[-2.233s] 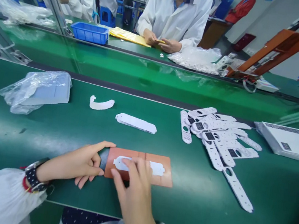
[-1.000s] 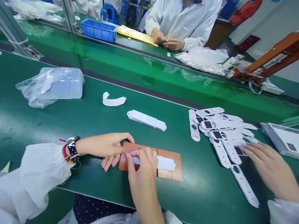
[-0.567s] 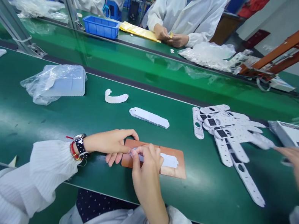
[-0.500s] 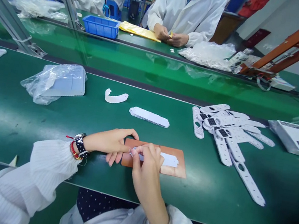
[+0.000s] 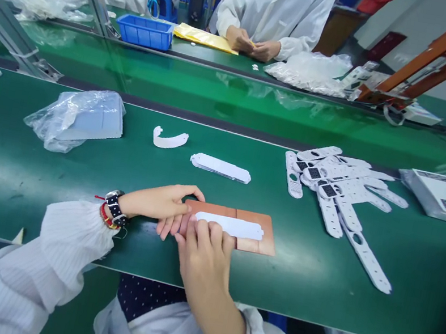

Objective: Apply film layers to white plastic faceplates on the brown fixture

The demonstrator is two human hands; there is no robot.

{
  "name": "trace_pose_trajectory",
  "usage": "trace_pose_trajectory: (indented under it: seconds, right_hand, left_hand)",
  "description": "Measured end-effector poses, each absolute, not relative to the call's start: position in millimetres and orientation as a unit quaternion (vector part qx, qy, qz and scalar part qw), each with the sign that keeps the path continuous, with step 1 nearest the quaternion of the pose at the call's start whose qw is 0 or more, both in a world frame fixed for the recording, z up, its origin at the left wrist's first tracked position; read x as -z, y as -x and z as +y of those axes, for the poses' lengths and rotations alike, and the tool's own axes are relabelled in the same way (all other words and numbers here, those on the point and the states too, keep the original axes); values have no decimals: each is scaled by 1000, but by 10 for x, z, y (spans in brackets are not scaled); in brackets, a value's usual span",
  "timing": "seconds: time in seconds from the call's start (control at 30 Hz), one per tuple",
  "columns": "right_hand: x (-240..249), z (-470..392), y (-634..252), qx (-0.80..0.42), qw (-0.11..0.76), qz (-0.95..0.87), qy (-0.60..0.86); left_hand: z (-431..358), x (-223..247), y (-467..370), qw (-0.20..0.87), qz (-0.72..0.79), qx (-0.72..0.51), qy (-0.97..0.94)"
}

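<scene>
Head view: white strip (image 5: 232, 227) (flat) points left-right

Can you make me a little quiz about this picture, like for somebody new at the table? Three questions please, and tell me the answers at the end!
1. True or false: the polka-dot watch strap is on the wrist of the person's left hand.

2. Fill in the blank: seen from the person's seat, the clear plastic bag lies to the ____ of the curled white strip.

3. What lies under the flat white strip at the fingertips of the right hand?

Key: 1. True. 2. Left. 3. A reddish-brown rectangular plate.
</scene>
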State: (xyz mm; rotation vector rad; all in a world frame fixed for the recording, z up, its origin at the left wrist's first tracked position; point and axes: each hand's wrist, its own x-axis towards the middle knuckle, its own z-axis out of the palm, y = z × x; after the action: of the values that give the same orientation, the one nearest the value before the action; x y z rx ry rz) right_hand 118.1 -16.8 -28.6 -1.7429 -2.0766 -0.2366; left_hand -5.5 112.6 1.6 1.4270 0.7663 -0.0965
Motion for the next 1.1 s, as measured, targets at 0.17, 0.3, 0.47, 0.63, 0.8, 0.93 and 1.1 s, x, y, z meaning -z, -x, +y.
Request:
trace_pose_trajectory:
  seconds: [0.17, 0.3, 0.47, 0.63, 0.8, 0.93, 1.1]
  right_hand:
    - [237, -156, -1289, -77, 397, -687, 604]
    - [289, -89, -1326, 21, 372, -658, 654]
    - [296, 65, -1313, 6, 297, -661, 689]
    - [286, 77, -1304, -47, 315, -643, 697]
    - [283, 64, -1252, -87, 313, -638, 698]
    - [285, 67, -1230, -86, 312, -633, 703]
    - [283, 58, -1271, -97, 325, -610, 716]
  left_hand:
    - [1115, 2, 74, 695, 332, 25, -637]
    - [1086, -12, 80, 681, 336, 13, -650]
    - [1061, -37, 78, 676, 335, 5, -656]
    - [1038, -53, 89, 649, 337, 0, -683]
    - [1013, -71, 110, 624, 340, -2, -704]
    - [996, -51, 113, 620, 342, -11, -706]
    - [975, -42, 77, 623, 373, -16, -687]
